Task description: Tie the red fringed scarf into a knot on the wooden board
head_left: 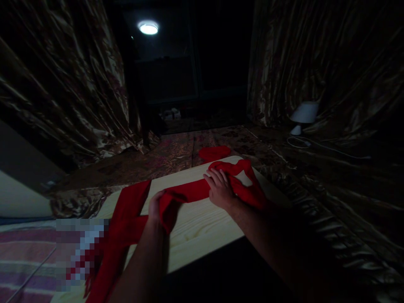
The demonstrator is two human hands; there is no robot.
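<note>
A long red scarf with a fringed end lies across the pale wooden board or tabletop. My left hand is closed on a raised, bent part of it near the middle of the board. To the right, my right hand lies on the scarf with its fingers stretched out and pressing down. Past that hand the cloth bunches into a loose loop near the right edge. At the left, one length runs front to back, crossed by another. More red cloth shows just beyond the far edge.
Patterned curtains hang on both sides of a dark window reflecting a round lamp. A small white lamp with a trailing cord stands at the right. Striped bedding with a cable is at the left; a patch there is pixelated.
</note>
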